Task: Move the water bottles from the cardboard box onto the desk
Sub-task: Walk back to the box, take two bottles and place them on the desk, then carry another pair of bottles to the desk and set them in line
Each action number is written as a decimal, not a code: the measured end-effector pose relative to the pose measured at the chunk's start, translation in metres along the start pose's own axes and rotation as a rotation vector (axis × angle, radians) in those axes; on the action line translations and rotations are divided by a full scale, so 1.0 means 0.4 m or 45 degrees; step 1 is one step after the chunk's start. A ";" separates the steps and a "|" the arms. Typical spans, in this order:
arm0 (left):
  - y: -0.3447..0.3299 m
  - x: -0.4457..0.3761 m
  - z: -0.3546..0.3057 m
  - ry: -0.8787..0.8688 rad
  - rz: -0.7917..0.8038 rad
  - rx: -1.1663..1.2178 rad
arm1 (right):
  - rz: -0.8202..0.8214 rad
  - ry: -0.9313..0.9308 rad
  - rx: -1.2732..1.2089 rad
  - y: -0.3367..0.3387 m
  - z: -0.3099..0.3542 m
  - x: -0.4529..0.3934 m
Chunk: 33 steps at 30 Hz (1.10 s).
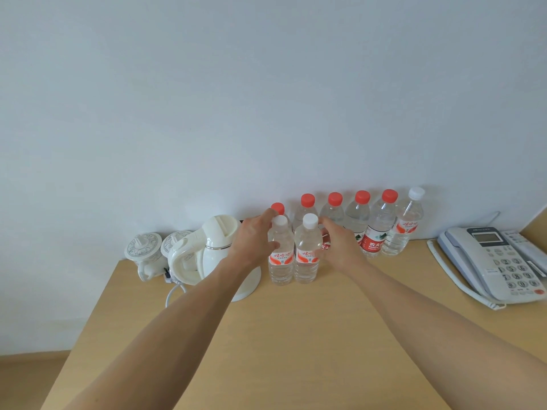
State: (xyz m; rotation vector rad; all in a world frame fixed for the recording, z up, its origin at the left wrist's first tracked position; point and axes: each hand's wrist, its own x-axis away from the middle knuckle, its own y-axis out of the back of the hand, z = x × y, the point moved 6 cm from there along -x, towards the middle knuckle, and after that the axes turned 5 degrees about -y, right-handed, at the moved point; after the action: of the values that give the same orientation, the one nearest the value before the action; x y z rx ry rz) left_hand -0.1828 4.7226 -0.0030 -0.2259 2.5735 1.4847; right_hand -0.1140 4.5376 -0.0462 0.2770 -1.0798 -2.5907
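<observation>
Desk point(296, 335), left to right: two lidded cups point(143, 250); one white kettle point(213, 253); eight upright water bottles, five red-capped point(381, 226) and one white-capped point(404, 223) along the wall, two white-capped in front; one telephone point(497, 258). Left hand point(251, 241), arm outstretched, fingers curled round front left bottle point(280, 255). Right hand point(340, 244), likewise extended, fingers loosely spread beside front right bottle point(307, 250); contact unclear.

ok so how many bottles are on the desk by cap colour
red cap bottles: 5, in the back row along the wall
white cap bottles: 3, one at the right end of the back row, two in front at the left hand and right hand
total: 8
</observation>
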 end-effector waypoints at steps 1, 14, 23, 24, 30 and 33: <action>0.002 0.001 -0.001 -0.012 0.005 -0.008 | 0.000 0.005 0.009 0.001 0.001 0.001; 0.170 -0.103 -0.019 -0.029 -0.114 -0.395 | -0.135 -0.062 0.248 0.099 0.057 -0.014; 0.154 -0.221 -0.237 -0.355 -0.133 -0.487 | -0.398 -0.126 0.361 0.234 0.097 0.031; 0.136 -0.228 -0.272 -0.396 -0.116 -0.486 | -0.426 -0.157 0.368 0.254 0.088 0.045; -0.001 -0.228 -0.484 -0.608 -0.001 -0.433 | -0.551 -0.364 0.485 0.380 -0.001 0.174; -0.087 -0.206 -0.595 -0.715 0.085 -0.417 | -0.599 -0.504 0.542 0.452 -0.065 0.260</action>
State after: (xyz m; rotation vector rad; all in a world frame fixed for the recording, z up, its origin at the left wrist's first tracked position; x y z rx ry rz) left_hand -0.1104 4.5032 0.1027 0.2159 1.9131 1.6905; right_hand -0.1638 4.3627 0.0595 0.1225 -1.9160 -2.8644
